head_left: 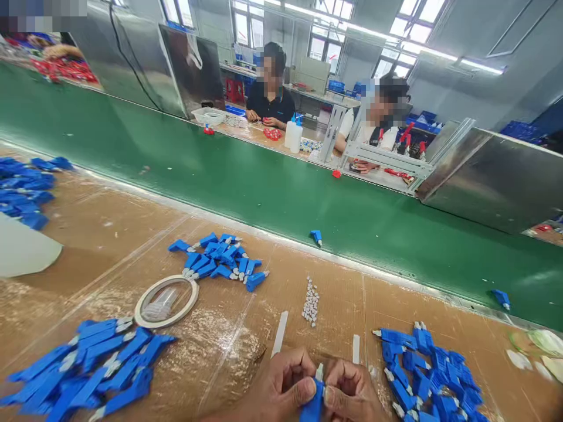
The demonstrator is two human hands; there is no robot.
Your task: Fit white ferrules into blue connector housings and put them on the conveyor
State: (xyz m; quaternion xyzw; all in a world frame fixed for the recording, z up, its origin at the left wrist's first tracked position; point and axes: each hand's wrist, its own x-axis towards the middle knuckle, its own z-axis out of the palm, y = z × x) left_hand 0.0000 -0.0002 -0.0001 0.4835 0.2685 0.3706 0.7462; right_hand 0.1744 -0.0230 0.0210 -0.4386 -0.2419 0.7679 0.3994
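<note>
Close to me at the bottom of the view, a blue plastic part [313, 404] with a whitish tip pointing away is pinched between both hands. My left hand [288, 381] is closed on its left side, thumb against the blue body. From the other side, the thumb and fingers of my right hand [354, 390] press on it near the tip. Just beyond my hands lies a small heap of grey-white pellets [310, 302]. A pale strip [280, 333] is on the cardboard by my left hand, and another strip [356, 349] is by my right.
Similar blue parts lie in piles at near left [88, 369], centre left [224, 258] and right [428, 372]. A tape roll [141, 308] rests between the left piles. Beyond the cardboard tabletop [229, 351] runs a green belt [246, 187]. Across it, two people [270, 105] work.
</note>
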